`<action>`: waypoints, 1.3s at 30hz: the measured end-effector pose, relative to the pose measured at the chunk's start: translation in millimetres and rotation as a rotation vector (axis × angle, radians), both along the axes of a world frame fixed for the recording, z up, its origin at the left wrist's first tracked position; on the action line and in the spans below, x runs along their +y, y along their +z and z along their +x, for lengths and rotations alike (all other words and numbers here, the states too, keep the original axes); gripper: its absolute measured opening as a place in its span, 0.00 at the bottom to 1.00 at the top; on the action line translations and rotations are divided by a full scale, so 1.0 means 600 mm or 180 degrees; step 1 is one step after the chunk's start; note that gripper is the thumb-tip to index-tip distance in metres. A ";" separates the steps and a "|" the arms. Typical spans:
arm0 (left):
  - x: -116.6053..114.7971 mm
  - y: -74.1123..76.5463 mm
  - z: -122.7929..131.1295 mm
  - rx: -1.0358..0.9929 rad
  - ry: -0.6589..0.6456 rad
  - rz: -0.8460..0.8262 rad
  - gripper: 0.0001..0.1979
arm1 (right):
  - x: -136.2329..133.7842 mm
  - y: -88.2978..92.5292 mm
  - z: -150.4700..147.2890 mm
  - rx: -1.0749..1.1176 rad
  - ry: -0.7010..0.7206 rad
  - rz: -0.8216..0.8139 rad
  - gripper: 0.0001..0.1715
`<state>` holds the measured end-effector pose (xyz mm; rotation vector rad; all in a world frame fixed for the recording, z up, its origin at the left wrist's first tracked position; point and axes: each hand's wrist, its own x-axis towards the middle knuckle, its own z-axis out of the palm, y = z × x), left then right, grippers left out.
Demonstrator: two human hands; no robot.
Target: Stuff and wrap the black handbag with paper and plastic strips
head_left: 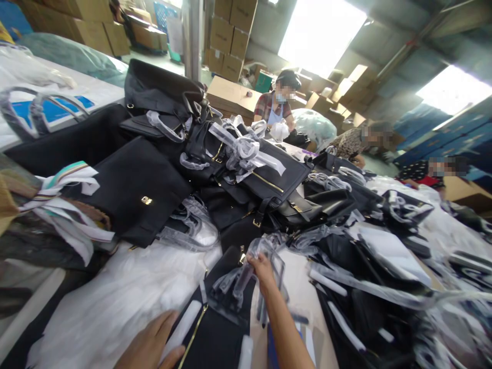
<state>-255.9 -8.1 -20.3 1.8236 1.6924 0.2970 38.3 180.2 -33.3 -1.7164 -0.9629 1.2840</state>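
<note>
A black handbag (215,333) with a gold zip lies in front of me on white wrapping. My right hand (262,269) reaches forward and grips its plastic-wrapped handle (246,274) near the bag's top. My left hand (154,343) rests flat at the bottom edge, fingers on the bag's lower left side by a white paper roll (180,328). A heap of black handbags (230,169) with wrapped handles is piled just beyond.
White foam sheets (115,302) cover the table at left. More black bags and plastic wraps (376,266) spread to the right. Three people sit at the far side (279,102). Cardboard boxes (230,36) stack behind a metal pole (194,36).
</note>
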 end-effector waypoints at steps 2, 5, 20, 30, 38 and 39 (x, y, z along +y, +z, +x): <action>0.069 0.036 0.033 -0.0241 -0.0048 0.0148 0.22 | -0.030 0.022 0.021 0.0313 0.0045 -0.0100 0.26; 0.175 0.055 0.118 -0.0572 -0.0521 0.0116 0.20 | -0.086 0.054 0.053 0.0549 -0.0095 -0.0125 0.25; 0.320 -0.065 0.291 -0.1118 -0.0033 -0.0283 0.09 | -0.228 0.021 0.104 0.0754 -0.1185 -0.0233 0.25; 0.230 0.002 0.176 -0.3122 0.1375 -0.1230 0.25 | -0.176 0.061 0.139 -0.2818 0.0397 -0.0814 0.23; 0.186 0.031 0.127 -0.4188 0.1010 -0.1915 0.23 | -0.132 0.089 -0.023 0.0144 0.1021 -0.1339 0.34; 0.182 0.030 0.125 -0.4194 0.0887 -0.1855 0.23 | -0.126 0.077 -0.044 0.0725 0.0809 -0.1492 0.34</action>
